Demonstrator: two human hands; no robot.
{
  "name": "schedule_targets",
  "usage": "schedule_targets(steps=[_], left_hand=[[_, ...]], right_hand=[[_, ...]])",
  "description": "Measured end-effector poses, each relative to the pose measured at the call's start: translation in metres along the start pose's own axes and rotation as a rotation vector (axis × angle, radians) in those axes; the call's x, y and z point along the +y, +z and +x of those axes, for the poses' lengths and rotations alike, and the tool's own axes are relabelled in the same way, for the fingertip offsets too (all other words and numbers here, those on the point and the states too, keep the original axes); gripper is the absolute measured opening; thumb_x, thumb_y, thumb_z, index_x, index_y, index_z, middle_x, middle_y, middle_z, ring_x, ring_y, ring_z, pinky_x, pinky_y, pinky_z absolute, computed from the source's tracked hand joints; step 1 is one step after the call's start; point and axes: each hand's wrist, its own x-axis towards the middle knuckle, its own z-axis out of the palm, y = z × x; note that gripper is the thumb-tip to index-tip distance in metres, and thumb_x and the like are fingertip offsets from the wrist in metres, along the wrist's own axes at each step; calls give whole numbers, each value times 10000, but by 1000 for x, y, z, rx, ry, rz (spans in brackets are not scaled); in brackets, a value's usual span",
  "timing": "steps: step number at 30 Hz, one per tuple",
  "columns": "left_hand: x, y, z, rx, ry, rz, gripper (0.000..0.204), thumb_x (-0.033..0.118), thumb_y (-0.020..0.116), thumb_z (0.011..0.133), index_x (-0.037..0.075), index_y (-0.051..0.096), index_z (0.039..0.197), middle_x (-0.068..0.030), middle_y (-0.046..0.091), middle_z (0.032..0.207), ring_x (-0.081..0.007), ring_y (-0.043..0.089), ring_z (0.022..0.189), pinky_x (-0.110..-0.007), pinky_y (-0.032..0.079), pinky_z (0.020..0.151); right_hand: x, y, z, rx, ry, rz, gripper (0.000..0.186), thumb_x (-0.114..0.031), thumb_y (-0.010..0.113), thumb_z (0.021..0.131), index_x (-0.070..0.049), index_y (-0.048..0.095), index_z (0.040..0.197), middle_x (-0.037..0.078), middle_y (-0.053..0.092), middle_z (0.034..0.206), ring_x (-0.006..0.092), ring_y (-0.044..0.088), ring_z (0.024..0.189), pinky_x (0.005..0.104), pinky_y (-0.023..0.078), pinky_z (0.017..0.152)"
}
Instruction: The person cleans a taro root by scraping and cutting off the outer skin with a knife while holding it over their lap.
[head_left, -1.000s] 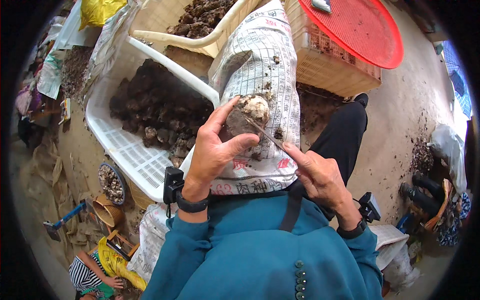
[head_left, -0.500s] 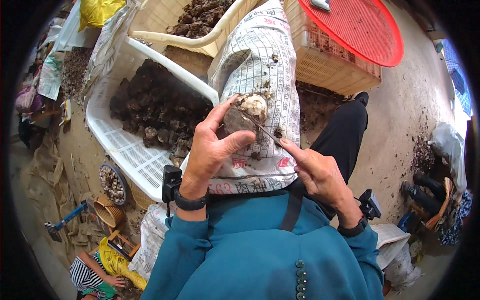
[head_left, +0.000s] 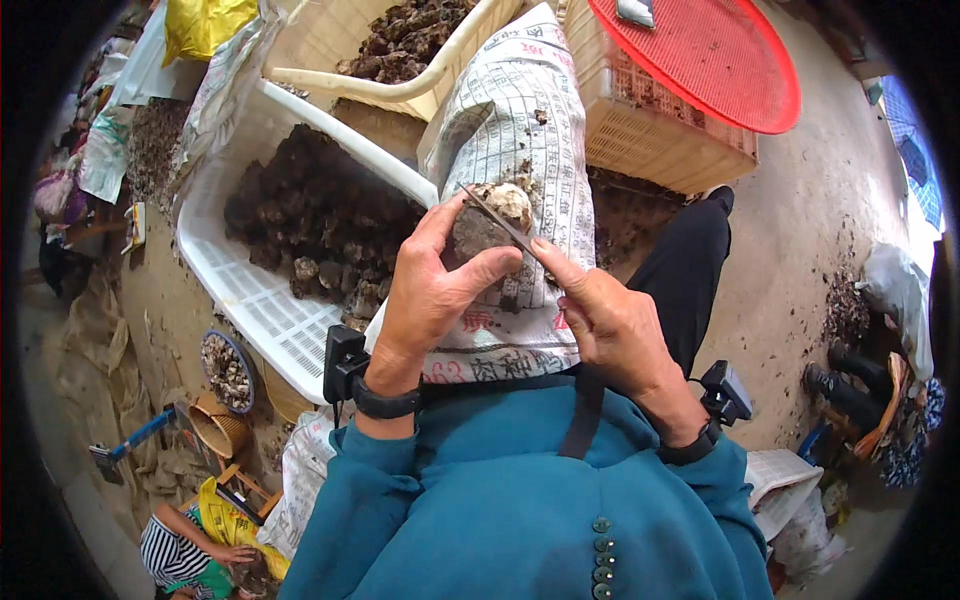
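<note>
My left hand [head_left: 430, 285] is closed round a dark brown, lumpy tuber-like piece [head_left: 478, 238], its thumb pressed on the near side. The far right of the piece is pared to a pale, whitish surface. My right hand [head_left: 615, 325] grips a thin knife [head_left: 495, 217], index finger laid along it; the handle is hidden in the fist. The blade lies slantwise across the pale part, its tip near my left fingers. Beneath both hands a white printed woven sack [head_left: 520, 110] covers my lap, with dark crumbs scattered on it.
To the left, a white plastic basket [head_left: 255, 320] holds dark lumps. Behind it stands a cream basket [head_left: 420, 85] with more lumps. At the far right, a red mesh tray [head_left: 710, 60] rests on a cream crate [head_left: 670, 150]. A small basin [head_left: 228, 372] holds pale pieces. Another person's hand [head_left: 235, 554] is at lower left.
The knife has moved up and left across the pale part, and my right hand has moved left with it. My left hand still holds the piece in nearly the same spot.
</note>
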Motion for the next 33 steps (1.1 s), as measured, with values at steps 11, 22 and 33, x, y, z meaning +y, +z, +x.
schedule_targets(steps=[11, 22, 33], left_hand=[[-17, -4, 3, -17, -57, -399, 652, 259, 818, 835, -81, 566, 1331, -102, 689, 1137, -138, 628, 1025, -274, 494, 918], [-26, -13, 7, -79, -94, -600, 682, 311, 820, 842, -92, 558, 1325, -95, 678, 1148, -132, 612, 1024, -277, 483, 943], [-24, -12, 7, -79, -87, -582, 689, 291, 826, 837, -94, 548, 1337, -103, 675, 1162, -137, 613, 1048, -281, 483, 955]], right_hand=[[5, -24, 1, -73, 220, 639, 609, -135, 544, 968, -192, 383, 1552, 83, 660, 852, 120, 554, 612, 272, 481, 579], [0, -31, 12, -455, 407, 1169, 656, -349, 451, 1030, -111, 231, 1601, 105, 643, 830, 78, 482, 558, 220, 434, 540], [3, -31, 16, -453, 374, 1041, 612, -306, 440, 1034, -153, 261, 1599, 54, 629, 776, 69, 476, 558, 218, 431, 546]])
